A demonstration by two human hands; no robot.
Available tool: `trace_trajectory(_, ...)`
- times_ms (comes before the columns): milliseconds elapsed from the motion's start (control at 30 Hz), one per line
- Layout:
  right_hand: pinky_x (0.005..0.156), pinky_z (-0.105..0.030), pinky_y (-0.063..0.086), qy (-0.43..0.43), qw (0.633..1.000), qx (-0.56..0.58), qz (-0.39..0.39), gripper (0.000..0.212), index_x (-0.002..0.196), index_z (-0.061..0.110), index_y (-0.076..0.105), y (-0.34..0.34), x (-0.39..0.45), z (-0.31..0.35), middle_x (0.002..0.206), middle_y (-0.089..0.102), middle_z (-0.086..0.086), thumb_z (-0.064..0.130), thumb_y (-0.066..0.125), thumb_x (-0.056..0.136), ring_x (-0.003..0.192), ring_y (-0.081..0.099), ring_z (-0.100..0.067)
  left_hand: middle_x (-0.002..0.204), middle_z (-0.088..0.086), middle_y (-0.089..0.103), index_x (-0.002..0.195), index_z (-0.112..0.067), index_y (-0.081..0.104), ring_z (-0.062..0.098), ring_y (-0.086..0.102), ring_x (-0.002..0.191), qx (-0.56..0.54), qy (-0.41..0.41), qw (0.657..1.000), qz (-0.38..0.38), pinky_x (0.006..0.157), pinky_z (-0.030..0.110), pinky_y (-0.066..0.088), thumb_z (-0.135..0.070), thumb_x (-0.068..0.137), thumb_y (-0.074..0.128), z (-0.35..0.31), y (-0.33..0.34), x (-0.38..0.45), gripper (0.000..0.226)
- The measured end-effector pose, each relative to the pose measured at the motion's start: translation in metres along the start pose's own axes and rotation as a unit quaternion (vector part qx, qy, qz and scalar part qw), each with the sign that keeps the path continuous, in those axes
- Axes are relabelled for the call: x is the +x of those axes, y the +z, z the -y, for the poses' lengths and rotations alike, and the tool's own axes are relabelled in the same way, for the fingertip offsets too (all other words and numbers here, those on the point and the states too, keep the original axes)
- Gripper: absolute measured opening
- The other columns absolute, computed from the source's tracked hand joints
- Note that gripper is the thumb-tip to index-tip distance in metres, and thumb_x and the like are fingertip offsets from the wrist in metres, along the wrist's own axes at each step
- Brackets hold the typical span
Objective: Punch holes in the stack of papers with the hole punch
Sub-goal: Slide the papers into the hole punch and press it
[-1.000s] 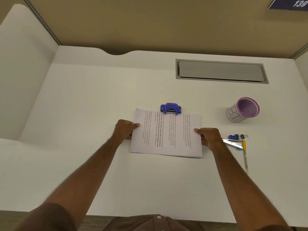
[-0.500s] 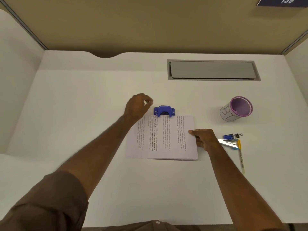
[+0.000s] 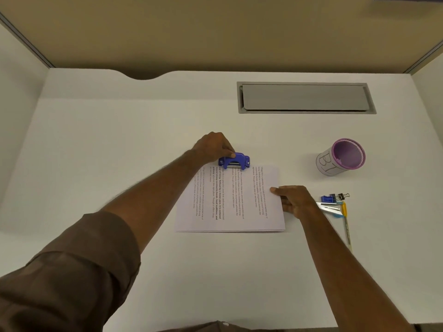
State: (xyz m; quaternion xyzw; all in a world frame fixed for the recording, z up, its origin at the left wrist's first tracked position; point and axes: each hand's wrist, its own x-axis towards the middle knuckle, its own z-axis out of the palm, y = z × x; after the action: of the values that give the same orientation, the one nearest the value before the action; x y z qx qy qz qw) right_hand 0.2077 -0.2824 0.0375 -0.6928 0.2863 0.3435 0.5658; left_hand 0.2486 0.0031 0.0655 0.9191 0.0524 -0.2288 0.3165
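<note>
on the white, matte desk [image 3: 119, 152], left to right:

sleeve [image 3: 64, 279]: brown cloth, creased and rolled back near the elbow of the left arm, which reaches diagonally over the near-left part of the paper.

left hand [image 3: 212, 147]: set on the left end of the hole punch, fingers curled down over it, thumb tip against its near left corner; whether it presses down cannot be told.

hole punch [image 3: 236, 160]: small, blue, glossy plastic body with rounded shoulders and a silver metal strip along its near edge. it sits at the far edge of the paper, mouth toward the sheets, whose top edge meets the metal strip; how far the paper goes in cannot be told.

stack of papers [image 3: 230, 200]: white rectangular sheets, flat, squared up, with thin layered edges showing along the near side; lines of printed black text run sideways across the top sheet. it lies at the middle of the desk.

right hand [image 3: 293, 200]: at the right edge of the stack, thumb lying on top of the paper, fingers close together and bent beside the edge, pinching the sheets.

cable hatch [image 3: 305, 98]: grey, rectangular, recessed, at the far side.

binder clips [image 3: 334, 197], pen [image 3: 346, 224]: small blue and black clips and a slim pen with a yellow part, just right of the right hand.

pen cup [image 3: 341, 156]: round, purple mesh rim, white label with handwritten letters, tilted.
</note>
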Motion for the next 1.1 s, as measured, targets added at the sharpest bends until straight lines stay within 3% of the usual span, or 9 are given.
trace_trajectory(367, 0.05, -0.03, 0.059, -0.004, 1.0, -0.013, 0.003, 0.014, 0.088, 0.004, 0.065, -0.001, 0.002, 0.003, 0.083, 0.075, -0.011, 0.008, 0.077, 0.083, 0.068, 0.074, -0.023, 0.116, 0.01, 0.075, 0.115, -0.011, 0.076, 0.024, 0.066, 0.108, -0.035, -0.013, 0.999, -0.007, 0.098, 0.042, 0.053, -0.03, 0.089, 0.075, 0.007, 0.004, -0.007, 0.033)
trace_trajectory(633, 0.055, -0.033, 0.059, 0.0, 1.0, -0.024, 0.001, 0.014, 0.09, 0.005, 0.065, 0.0, 0.004, 0.002, 0.083, 0.075, -0.01, 0.01, 0.076, 0.083, 0.07, 0.075, -0.024, 0.116, 0.009, 0.075, 0.115, -0.012, 0.076, 0.024, 0.066, 0.106, -0.031, -0.014, 0.999, -0.009, 0.093, 0.037, 0.053, -0.031, 0.088, 0.075, 0.01, 0.006, -0.007, 0.032)
trace_trajectory(900, 0.045, -0.028, 0.057, 0.006, 1.0, -0.006, 0.001, 0.012, 0.085, 0.005, 0.065, 0.002, 0.004, 0.004, 0.076, 0.075, -0.009, 0.007, 0.076, 0.082, 0.061, 0.074, -0.021, 0.113, 0.008, 0.076, 0.113, -0.013, 0.077, 0.022, 0.067, 0.104, -0.029, -0.007, 0.999, -0.014, 0.09, 0.034, 0.052, -0.031, 0.087, 0.076, 0.011, 0.005, -0.007, 0.031)
trace_trajectory(1100, 0.046, -0.03, 0.057, 0.008, 1.0, -0.001, 0.008, 0.015, 0.088, 0.003, 0.066, 0.008, 0.005, 0.005, 0.075, 0.076, -0.009, 0.007, 0.078, 0.081, 0.061, 0.075, -0.022, 0.113, 0.009, 0.076, 0.114, -0.012, 0.077, 0.023, 0.067, 0.104, -0.031, -0.002, 0.999, -0.015, 0.091, 0.036, 0.054, -0.03, 0.088, 0.075, 0.01, 0.006, -0.008, 0.031)
